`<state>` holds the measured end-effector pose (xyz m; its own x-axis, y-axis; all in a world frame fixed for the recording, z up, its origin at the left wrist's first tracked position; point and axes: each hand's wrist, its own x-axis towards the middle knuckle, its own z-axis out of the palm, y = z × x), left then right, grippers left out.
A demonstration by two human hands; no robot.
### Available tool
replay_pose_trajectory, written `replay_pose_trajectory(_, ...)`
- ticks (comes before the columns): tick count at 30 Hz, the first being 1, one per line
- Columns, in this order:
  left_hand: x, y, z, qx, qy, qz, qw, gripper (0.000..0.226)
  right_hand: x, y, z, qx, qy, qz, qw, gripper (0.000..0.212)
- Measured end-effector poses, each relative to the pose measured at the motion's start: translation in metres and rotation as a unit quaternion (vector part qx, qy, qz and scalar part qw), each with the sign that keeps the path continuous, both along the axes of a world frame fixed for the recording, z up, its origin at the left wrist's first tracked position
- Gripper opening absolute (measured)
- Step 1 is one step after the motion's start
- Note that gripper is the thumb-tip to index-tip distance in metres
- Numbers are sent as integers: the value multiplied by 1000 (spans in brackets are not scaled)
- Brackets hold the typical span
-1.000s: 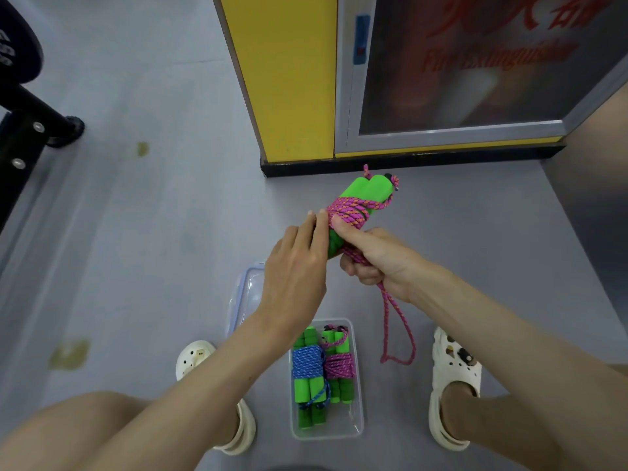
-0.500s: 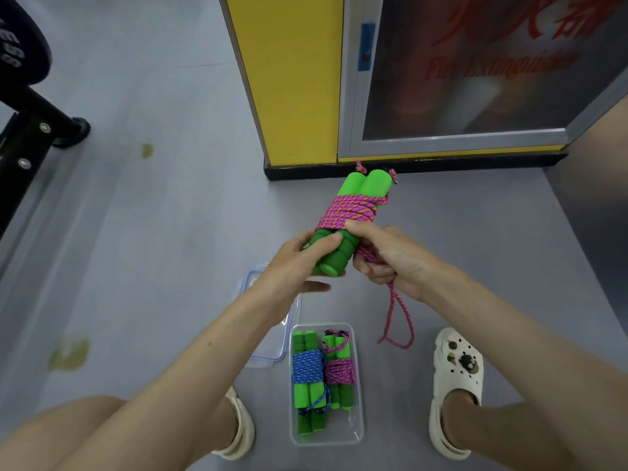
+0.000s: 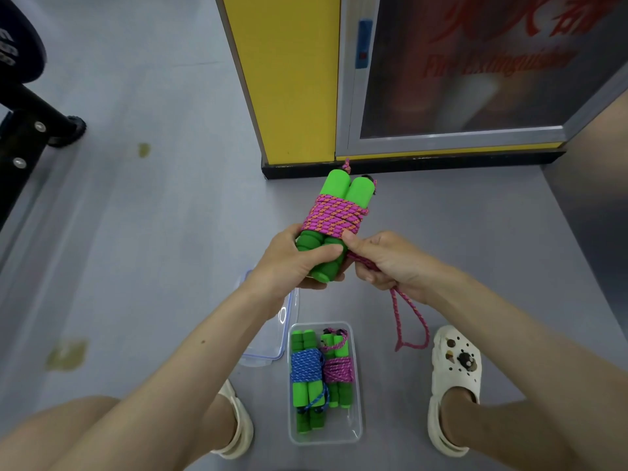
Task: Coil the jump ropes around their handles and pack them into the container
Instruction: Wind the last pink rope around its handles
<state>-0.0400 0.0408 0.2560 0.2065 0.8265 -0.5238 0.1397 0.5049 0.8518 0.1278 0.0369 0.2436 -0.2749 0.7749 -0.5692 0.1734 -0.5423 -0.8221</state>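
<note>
My left hand (image 3: pixel 289 263) grips the lower end of two green foam handles (image 3: pixel 339 190) held side by side, pointing away from me. Pink rope (image 3: pixel 334 215) is wound several times around their middle. My right hand (image 3: pixel 387 263) pinches the rope just below the coil, and a loose loop of the rope's tail (image 3: pixel 409 331) hangs down from that hand. On the floor between my feet stands a clear plastic container (image 3: pixel 356 433). Inside it lie a blue-wound jump rope (image 3: pixel 306 365) and a pink-wound jump rope (image 3: pixel 338 368), both with green handles.
The container's clear lid (image 3: pixel 268 348) lies on the floor to its left. A yellow fire-extinguisher cabinet (image 3: pixel 289 79) with a glass door stands ahead. Black gym equipment (image 3: pixel 23 130) sits at the far left. My feet in white clogs (image 3: pixel 455 375) flank the container on the grey floor.
My left hand moved from touching the coil to gripping the handles' lower end. The bundle turned more upright, and my right hand drew the rope's tail shorter.
</note>
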Motion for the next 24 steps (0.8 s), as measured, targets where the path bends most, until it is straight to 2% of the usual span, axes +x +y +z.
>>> replay_pose_trajectory(4,1,0,-2,45,50,13,998,43,0,3,-1,-9,-13,19,1000,46)
replay_pose_trajectory(9,-1,-3,-5,37,58,16,997,32,-2,7,-2,-21,-42,52,998,24)
replay_pose_trajectory(12,-1,-4,-7,38,57,16,998,27,-1,6,-3,-18,-64,53,996,20)
replay_pose_trajectory(19,2,-1,-9,57,67,23,996,30,4,8,-3,-6,-99,40,994,26)
replay_pose_trajectory(24,1,-2,-15,174,176,-2,969,38,6,6,-4,-16,-76,42,996,33)
